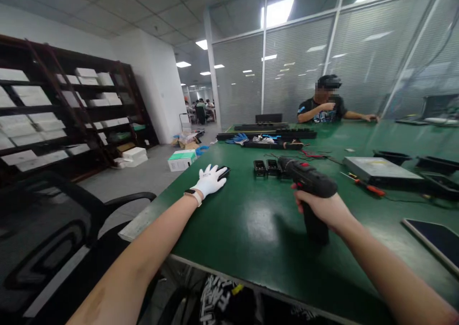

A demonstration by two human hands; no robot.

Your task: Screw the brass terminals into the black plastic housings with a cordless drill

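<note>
Green tabletop [234,220] beneath splayed left fingers [221,172]

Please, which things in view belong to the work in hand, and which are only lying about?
In use, it seems:
- drill, in the right hand
- black object, under the left hand
- perhaps black parts near the drill

Apparently lying about:
- screwdriver
- silver box
- blue glove

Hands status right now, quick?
Left hand: open, gloved, spread over a black object.
Right hand: closed, holding a power drill.
</note>
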